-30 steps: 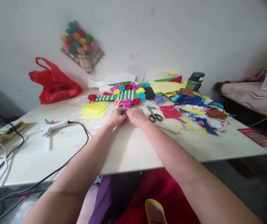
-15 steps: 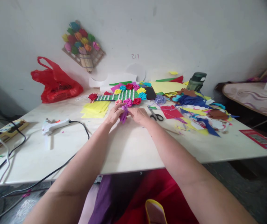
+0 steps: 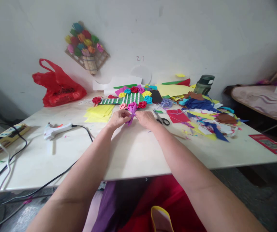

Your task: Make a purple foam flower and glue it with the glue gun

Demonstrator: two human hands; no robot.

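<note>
Between my two hands, just above the table, is a purple paper bow (image 3: 131, 118), pinched in at its middle. My left hand (image 3: 119, 118) grips it from the left with bent fingers. From the right, my right hand (image 3: 145, 119) pinches it near the middle, fingertips close together. Right behind the bow lies a green and white striped guitar-shaped piece (image 3: 131, 98), edged with paper roses in red, yellow, blue and pink. A magenta rose (image 3: 132, 106) on its near edge sits directly behind the bow.
Black scissors (image 3: 163, 121) and a red paper sheet (image 3: 177, 116) lie right of my hands, before a heap of paper scraps (image 3: 198, 104). Yellow sheets (image 3: 98, 112), a corded white glue gun (image 3: 57, 130) and a red bag (image 3: 63, 87) are left. A green bottle (image 3: 204, 84) stands behind.
The purple paper has turned between my fingers and now spreads both above and below its pinched middle. My left fingers have lowered slightly; both hands stay in nearly the same place.
</note>
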